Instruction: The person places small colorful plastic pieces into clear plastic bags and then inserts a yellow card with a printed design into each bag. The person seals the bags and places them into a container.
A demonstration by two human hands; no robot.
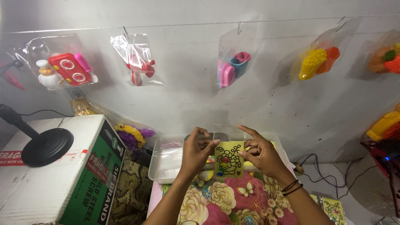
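Note:
I hold a small yellow card with a black swirly pattern and a pink centre between both hands, upright in front of me. My left hand pinches its left edge with thumb and fingers. My right hand pinches its right edge, index finger stretched upward; black bands circle that wrist. The card hovers above a floral cloth and just in front of clear plastic trays.
A cardboard box at left carries a black round lamp base. Bagged plastic toys hang on a wire along the wall. Another yellow card lies at lower right. Cables run at right.

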